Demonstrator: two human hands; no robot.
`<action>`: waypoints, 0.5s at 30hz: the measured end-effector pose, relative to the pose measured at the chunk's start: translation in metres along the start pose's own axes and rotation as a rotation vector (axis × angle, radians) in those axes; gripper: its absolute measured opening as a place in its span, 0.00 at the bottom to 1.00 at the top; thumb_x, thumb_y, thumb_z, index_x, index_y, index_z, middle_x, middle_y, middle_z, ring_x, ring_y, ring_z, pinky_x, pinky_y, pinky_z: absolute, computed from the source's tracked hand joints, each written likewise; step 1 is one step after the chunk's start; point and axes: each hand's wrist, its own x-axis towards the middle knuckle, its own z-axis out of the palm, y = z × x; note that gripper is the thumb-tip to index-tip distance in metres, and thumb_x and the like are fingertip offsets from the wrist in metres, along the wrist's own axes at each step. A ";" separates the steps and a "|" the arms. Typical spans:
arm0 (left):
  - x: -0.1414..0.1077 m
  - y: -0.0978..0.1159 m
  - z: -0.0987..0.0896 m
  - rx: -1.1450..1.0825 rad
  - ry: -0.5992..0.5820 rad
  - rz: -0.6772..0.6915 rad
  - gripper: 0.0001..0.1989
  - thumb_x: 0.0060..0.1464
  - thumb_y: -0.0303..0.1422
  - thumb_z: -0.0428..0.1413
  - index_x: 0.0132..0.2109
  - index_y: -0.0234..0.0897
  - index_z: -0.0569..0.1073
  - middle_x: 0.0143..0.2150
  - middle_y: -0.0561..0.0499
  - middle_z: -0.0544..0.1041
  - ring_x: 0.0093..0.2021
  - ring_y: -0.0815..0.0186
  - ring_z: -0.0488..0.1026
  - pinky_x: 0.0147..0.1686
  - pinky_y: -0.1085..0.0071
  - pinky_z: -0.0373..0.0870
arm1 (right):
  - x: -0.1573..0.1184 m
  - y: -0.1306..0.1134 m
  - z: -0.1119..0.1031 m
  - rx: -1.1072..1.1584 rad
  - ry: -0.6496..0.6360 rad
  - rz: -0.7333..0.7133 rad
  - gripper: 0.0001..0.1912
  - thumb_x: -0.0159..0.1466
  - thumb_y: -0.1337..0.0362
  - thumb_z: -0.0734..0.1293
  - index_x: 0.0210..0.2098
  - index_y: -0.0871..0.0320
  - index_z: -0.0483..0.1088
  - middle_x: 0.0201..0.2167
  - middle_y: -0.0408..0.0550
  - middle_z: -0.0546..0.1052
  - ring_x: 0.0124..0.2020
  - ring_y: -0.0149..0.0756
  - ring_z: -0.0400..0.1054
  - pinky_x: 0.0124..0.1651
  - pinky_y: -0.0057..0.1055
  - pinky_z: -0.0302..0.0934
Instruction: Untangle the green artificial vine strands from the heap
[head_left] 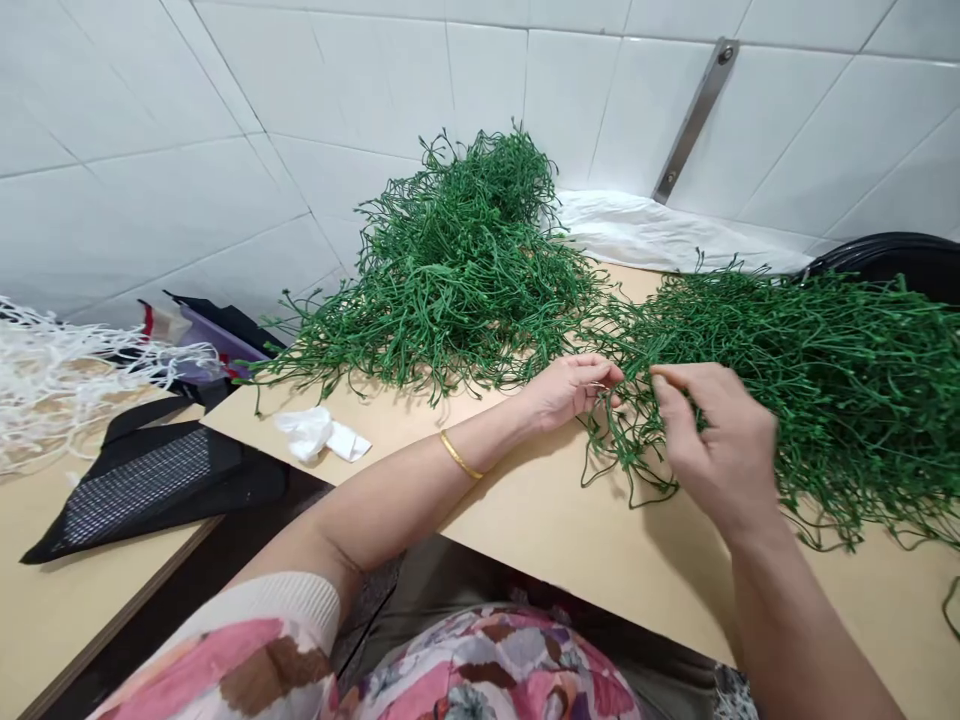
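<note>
My left hand, with a gold bangle on its wrist, is closed on thin green cords at the table's middle. My right hand faces it a short way to the right, thumb and forefinger pinched together on a green cord. A small bunch of green cords hangs and lies between and below the two hands. Beyond my left hand rises a tall heap of green cords with small knob-like ends. A second heap of green cords spreads behind and right of my right hand. My fingertips partly hide what they grip.
A crumpled white tissue lies left on the table. White cords and a black mesh pouch sit on another surface at left. White cloth and a black bundle lie by the tiled wall, below a metal bracket.
</note>
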 end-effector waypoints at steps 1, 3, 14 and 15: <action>0.000 0.000 -0.001 -0.005 -0.002 -0.009 0.05 0.49 0.29 0.54 0.30 0.30 0.70 0.27 0.52 0.70 0.25 0.72 0.70 0.30 0.72 0.66 | -0.002 -0.003 0.006 0.030 -0.053 0.031 0.10 0.62 0.64 0.58 0.33 0.58 0.70 0.31 0.49 0.74 0.34 0.36 0.67 0.39 0.33 0.60; 0.000 0.000 -0.002 -0.017 0.005 -0.009 0.04 0.49 0.29 0.55 0.30 0.30 0.70 0.28 0.51 0.71 0.27 0.72 0.70 0.30 0.74 0.66 | -0.006 -0.003 0.014 0.067 -0.180 0.106 0.11 0.62 0.61 0.58 0.29 0.58 0.69 0.27 0.47 0.74 0.29 0.34 0.66 0.35 0.30 0.59; -0.008 0.008 0.009 0.075 0.129 0.027 0.05 0.43 0.19 0.53 0.31 0.30 0.68 0.25 0.52 0.71 0.25 0.73 0.71 0.31 0.73 0.67 | -0.011 0.017 0.020 0.305 -0.458 0.377 0.10 0.59 0.66 0.59 0.40 0.58 0.66 0.24 0.42 0.73 0.27 0.31 0.66 0.32 0.27 0.58; -0.009 0.008 0.010 0.112 0.157 -0.001 0.05 0.44 0.20 0.53 0.31 0.30 0.68 0.24 0.52 0.71 0.24 0.73 0.70 0.30 0.73 0.67 | -0.011 0.019 0.021 0.306 -0.444 0.377 0.09 0.58 0.66 0.60 0.39 0.58 0.66 0.24 0.43 0.74 0.27 0.31 0.67 0.33 0.27 0.58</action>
